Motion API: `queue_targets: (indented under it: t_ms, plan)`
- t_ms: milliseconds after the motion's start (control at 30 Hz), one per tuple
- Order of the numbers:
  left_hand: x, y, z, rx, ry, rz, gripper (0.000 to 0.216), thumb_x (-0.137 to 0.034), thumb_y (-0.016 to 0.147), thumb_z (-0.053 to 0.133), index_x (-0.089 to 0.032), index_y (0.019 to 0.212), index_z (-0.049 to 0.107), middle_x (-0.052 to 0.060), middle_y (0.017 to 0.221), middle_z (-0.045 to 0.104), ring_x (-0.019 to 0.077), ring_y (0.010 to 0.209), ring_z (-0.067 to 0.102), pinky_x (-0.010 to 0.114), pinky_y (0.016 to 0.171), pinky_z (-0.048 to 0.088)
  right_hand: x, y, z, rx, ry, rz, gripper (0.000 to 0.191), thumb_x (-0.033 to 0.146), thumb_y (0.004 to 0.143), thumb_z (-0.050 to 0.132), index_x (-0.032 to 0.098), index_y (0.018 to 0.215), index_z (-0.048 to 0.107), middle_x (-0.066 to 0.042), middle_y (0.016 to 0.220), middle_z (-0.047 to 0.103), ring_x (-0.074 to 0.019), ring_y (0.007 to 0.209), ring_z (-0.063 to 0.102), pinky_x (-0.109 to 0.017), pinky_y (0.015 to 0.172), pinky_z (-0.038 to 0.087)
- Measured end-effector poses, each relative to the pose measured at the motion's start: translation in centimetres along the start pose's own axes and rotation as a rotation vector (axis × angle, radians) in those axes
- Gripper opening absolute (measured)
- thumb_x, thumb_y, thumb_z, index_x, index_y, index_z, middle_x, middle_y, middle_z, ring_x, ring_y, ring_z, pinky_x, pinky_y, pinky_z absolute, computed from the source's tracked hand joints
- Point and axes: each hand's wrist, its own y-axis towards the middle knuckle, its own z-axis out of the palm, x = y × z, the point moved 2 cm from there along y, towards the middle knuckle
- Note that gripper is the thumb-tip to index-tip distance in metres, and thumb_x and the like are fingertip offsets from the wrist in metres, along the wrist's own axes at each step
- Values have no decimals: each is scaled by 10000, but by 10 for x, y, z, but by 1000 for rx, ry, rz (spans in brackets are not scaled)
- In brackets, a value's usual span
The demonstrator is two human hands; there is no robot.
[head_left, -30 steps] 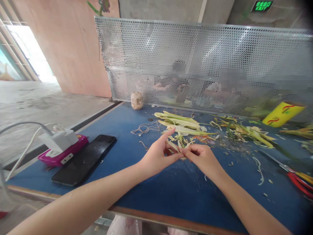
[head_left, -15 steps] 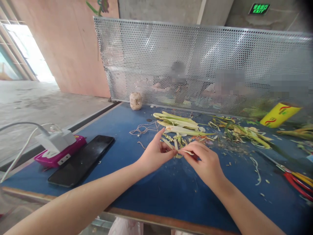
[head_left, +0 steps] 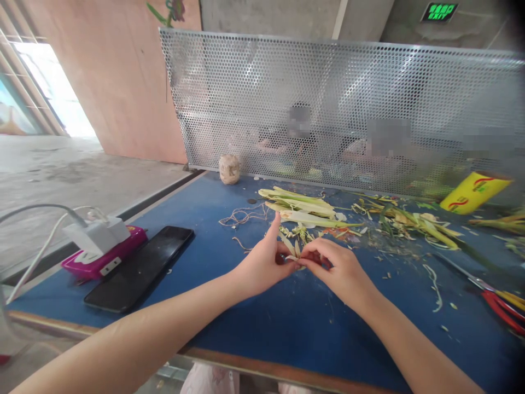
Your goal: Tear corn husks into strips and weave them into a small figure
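Observation:
My left hand [head_left: 262, 267] pinches a small bunch of pale corn husk strips [head_left: 292, 249] between thumb and fingers, and one finger points up. The fingertips of my right hand [head_left: 343, 269] close on the base of the same strips, meeting the left fingertips. The strips fan upward from the pinch; their lower ends are hidden by my fingers. Just beyond my hands lies a pile of long pale green husks [head_left: 307, 205], with small curled scraps [head_left: 301, 234] in front of it.
On the blue table [head_left: 254, 339] lie a black phone [head_left: 139, 268], a magenta power strip [head_left: 106, 254] with white chargers, tangled twine [head_left: 241, 215], red-handled scissors [head_left: 498, 306] and leaf scraps [head_left: 426, 227]. A wrapped roll [head_left: 229, 169], a yellow tube [head_left: 476, 192] and a perforated metal screen [head_left: 328, 109] stand behind; people sit beyond it.
The strip that stuck out to the right across my right fingers no longer shows there. My right fingers have curled in closer to the left, and the held strips now fan upward.

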Motion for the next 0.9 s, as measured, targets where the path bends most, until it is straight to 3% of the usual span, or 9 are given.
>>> queue_targets:
  t_ms: [233, 433, 633, 767, 900]
  plan:
    - [1, -1, 1, 41, 29, 81, 1001, -224, 708, 609, -166, 1366, -143, 9, 719, 606, 132, 651, 545, 264, 606, 407, 0, -2, -1, 37, -37, -10, 22, 189, 797, 535, 211, 795, 532, 3, 705, 566, -117, 602, 532, -216, 553, 423]
    - [-7, -2, 1, -18, -18, 12, 897, -147, 771, 508, -151, 1357, -172, -8, 674, 591, 117, 640, 559, 248, 610, 418, -2, 0, -3, 6, 86, 62, 54, 231, 760, 573, 214, 782, 527, 14, 662, 536, -111, 552, 479, -219, 521, 420]
    - [-8, -3, 4, 41, 34, 9, 987, -138, 734, 547, -127, 1329, -241, 19, 700, 624, 142, 663, 587, 280, 635, 441, -3, 2, -5, -98, 156, 77, 192, 220, 769, 548, 229, 957, 587, -47, 900, 533, -137, 672, 499, -258, 585, 438]
    - [-6, -4, 9, 87, 20, 34, 1040, -122, 715, 558, -127, 1296, -305, 31, 729, 639, 149, 676, 599, 304, 663, 457, 1, 2, -1, -39, 216, 86, 165, 199, 757, 558, 243, 898, 631, -58, 992, 527, -183, 863, 525, -279, 668, 450]
    - [-7, -4, 10, 77, -66, 52, 1081, -88, 697, 564, -135, 1267, -354, 50, 768, 629, 155, 689, 600, 316, 667, 460, 3, 1, 0, -4, 299, 116, 75, 178, 730, 584, 217, 789, 606, -52, 974, 522, -173, 846, 532, -281, 688, 448]
